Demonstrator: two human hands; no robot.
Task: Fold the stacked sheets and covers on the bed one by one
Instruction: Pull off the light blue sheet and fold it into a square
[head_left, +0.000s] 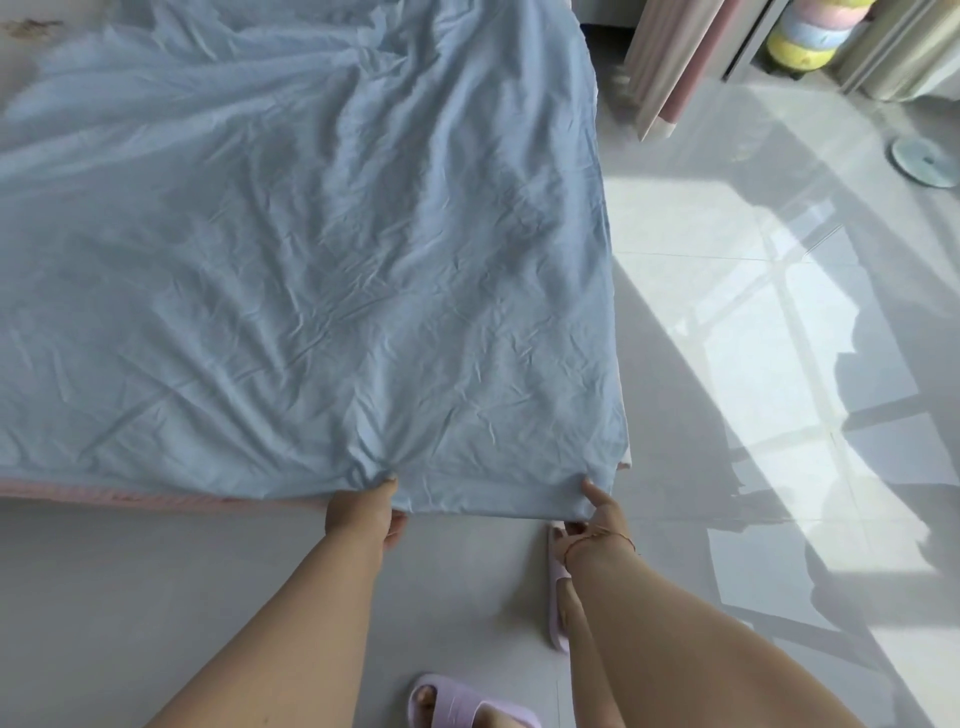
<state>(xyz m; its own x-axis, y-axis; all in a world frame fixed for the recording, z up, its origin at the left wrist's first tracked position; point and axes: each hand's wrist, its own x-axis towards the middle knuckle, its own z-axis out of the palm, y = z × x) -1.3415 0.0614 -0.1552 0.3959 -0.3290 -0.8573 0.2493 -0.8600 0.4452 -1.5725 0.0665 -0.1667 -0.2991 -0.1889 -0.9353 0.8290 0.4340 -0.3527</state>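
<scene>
A wrinkled light blue sheet (311, 249) lies spread over the bed and reaches its near and right edges. My left hand (366, 512) pinches the sheet's near hem, thumb on top and fingers under the cloth. My right hand (597, 506) grips the same hem close to the near right corner, its fingers partly hidden under the fabric. The two hands are about a forearm's length apart. A strip of pink bedding (130, 501) shows below the hem on the left.
Grey tiled floor (753, 364) with sunlit patches runs along the bed's right side and in front. My feet wear lilac slippers (467, 706). Curtains (670, 62), stacked pastel cushions (810, 36) and a round disc (924, 163) stand at the back right.
</scene>
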